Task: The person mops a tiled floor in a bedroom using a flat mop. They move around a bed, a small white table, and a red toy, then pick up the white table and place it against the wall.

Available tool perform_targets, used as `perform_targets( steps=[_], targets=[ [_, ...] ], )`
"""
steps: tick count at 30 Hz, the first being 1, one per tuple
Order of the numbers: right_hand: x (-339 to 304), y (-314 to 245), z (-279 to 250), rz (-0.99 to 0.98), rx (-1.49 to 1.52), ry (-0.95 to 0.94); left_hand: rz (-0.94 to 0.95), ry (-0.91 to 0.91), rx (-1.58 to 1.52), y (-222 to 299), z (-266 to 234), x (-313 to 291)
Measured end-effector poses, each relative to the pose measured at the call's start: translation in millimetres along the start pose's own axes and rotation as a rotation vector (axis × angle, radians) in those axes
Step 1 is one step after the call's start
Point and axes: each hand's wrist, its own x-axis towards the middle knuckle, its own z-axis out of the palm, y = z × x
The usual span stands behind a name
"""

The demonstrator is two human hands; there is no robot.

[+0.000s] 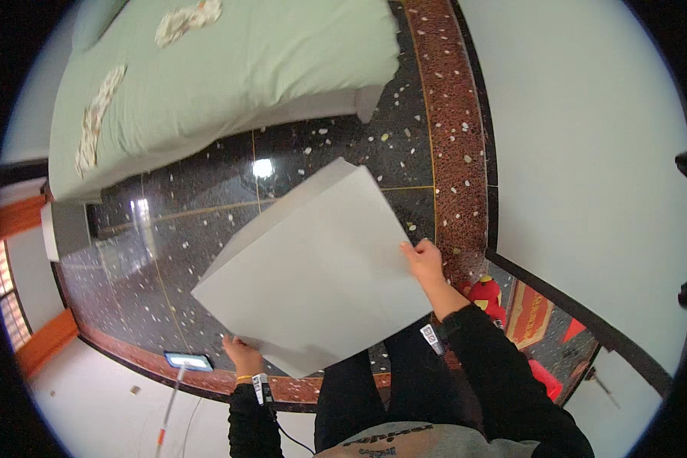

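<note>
A large white box-shaped piece (320, 267), possibly a small cabinet, is tilted in front of my legs above the dark speckled floor. Its broad smooth face is turned up toward me, and one side shows along its far left edge. My left hand (243, 357) grips it by the near left edge, with part of the fingers hidden. Over the right edge, my right hand (427, 263) is closed, thumb on top and the other fingers out of sight beneath. Whether the underside touches the floor cannot be seen.
A bed with a pale green cover (244, 69) stands at the far left, with crumpled cream cloths (99, 122) on it. Beside it is a white cabinet (69, 231). A flat mop (188, 362) leans at the lower left. Red items (486, 298) lie by the doorway right.
</note>
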Motion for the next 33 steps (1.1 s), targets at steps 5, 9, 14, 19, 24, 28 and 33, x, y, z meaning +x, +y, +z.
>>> perform_targets(
  steps=[5,9,14,19,24,28,33],
  targets=[
    [-0.1,43.9,-94.1,0.180,0.143,0.165,0.527,-0.317,1.099,-4.8,97.4,-18.8],
    [-8.6,77.3,-162.3,0.324,0.290,0.302,-0.224,-0.206,0.241,-18.2,190.2,-30.0],
    [-35.8,109.2,-223.9,0.457,0.350,0.451,0.264,-0.500,0.992,-38.8,284.1,-63.2],
    [-54.0,146.5,-236.0,0.553,0.431,0.592,1.379,-0.919,1.669,-43.5,385.3,-88.1],
    [-56.1,150.2,-236.9,0.529,0.530,0.645,1.114,-0.949,1.552,-61.4,460.5,-94.3],
    [-32.0,125.0,-251.7,0.593,0.612,0.622,1.093,-1.098,1.439,-57.4,513.4,-96.8],
    [11.6,96.5,-276.3,0.628,0.691,0.553,1.467,-1.000,2.103,-39.8,569.6,-95.5]
  ],
)
